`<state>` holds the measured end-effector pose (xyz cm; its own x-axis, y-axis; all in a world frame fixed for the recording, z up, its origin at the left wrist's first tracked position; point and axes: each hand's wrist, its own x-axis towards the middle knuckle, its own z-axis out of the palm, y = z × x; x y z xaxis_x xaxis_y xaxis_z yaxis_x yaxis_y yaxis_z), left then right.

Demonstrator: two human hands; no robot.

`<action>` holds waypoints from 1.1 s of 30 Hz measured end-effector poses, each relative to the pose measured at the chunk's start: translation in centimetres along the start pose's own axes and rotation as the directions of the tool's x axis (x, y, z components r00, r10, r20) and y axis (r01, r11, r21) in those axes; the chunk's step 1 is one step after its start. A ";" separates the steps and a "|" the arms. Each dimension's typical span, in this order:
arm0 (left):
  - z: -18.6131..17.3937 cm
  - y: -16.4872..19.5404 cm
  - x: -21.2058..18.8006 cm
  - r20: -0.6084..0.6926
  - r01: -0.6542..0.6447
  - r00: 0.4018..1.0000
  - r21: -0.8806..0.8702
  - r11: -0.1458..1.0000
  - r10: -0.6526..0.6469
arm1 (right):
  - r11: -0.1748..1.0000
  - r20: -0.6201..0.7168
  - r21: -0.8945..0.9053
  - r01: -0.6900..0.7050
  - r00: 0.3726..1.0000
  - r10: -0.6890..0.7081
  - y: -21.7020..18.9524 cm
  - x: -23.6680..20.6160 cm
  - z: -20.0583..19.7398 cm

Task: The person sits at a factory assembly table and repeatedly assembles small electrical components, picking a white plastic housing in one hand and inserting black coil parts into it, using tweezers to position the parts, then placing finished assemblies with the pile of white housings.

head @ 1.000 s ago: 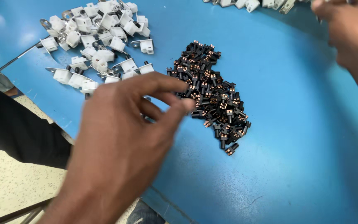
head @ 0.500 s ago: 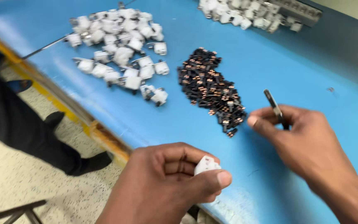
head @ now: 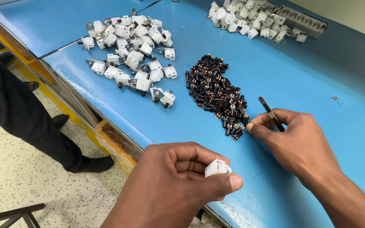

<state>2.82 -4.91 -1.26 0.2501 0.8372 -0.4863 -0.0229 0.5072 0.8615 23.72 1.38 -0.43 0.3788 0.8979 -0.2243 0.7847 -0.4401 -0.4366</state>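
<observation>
Head view looks down on a blue worktable (head: pixel 300 80) whose near edge runs diagonally past a speckled floor, where another person's dark trouser leg (head: pixel 17 114) and shoe stand to the left. Since a second ago the view has swung and pulled back: the left hand (head: pixel 178 185), which was then spread over the heap of small black and copper parts (head: pixel 216 93), has come away from it and now sits low near the table edge, curled almost closed, thumb and forefinger pinching one white plastic block (head: pixel 217 167). The right hand (head: pixel 296 139), half a second ago held off to the side of the heap, now has its fingertips at the heap's near end, loosely closed around a thin dark pin-like tool (head: pixel 269 110) that juts up between the fingers. Judging from this, one white piece has been taken up and a black part is being sought to go with it. The pile of white blocks with metal tabs (head: pixel 132 55) lies well apart to the left of the black heap, and a second white pile (head: pixel 250 19) sits at the far edge beside a grey metal strip (head: pixel 303 21). Most of the held block is hidden by the thumb, the tool's lower end is buried in the right hand, and whether a fingertip actually touches a black part cannot be told.
</observation>
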 end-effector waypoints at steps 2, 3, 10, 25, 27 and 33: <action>0.1 0.3 0.0 -0.023 0.032 0.999 0.020 0.999 -0.031 | 0.998 -0.017 0.039 0.042 0.999 -0.041 -0.2 0.1 0.0; 0.2 0.4 -0.1 -0.031 0.050 0.998 0.031 0.998 -0.049 | 0.995 -0.032 0.071 0.067 0.997 -0.064 -0.4 0.1 0.0; 0.1 0.9 -0.1 -0.018 0.007 1.000 -0.008 1.000 -0.007 | 0.987 -0.021 0.147 0.067 0.998 -0.065 -0.3 0.6 0.3; 0.6 4.4 -0.3 -0.036 -0.161 0.984 0.229 0.960 0.174 | 0.634 -0.334 0.330 0.699 0.715 -0.614 -1.1 -6.9 -2.5; 0.5 4.4 -0.3 -0.026 -0.186 0.980 0.211 0.960 0.196 | 0.700 -0.347 0.202 0.685 0.719 -0.603 -1.3 -7.5 -2.2; -0.1 3.4 -0.5 0.035 -0.302 0.953 0.030 0.953 0.301 | 0.554 -0.353 0.030 0.832 0.528 -0.773 0.1 -8.8 -1.3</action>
<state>2.53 -3.56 1.90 0.2655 0.9434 -0.1986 -0.0688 0.2240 0.9722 21.10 -6.54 2.67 -0.2330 0.8176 0.5266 0.7356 0.5024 -0.4545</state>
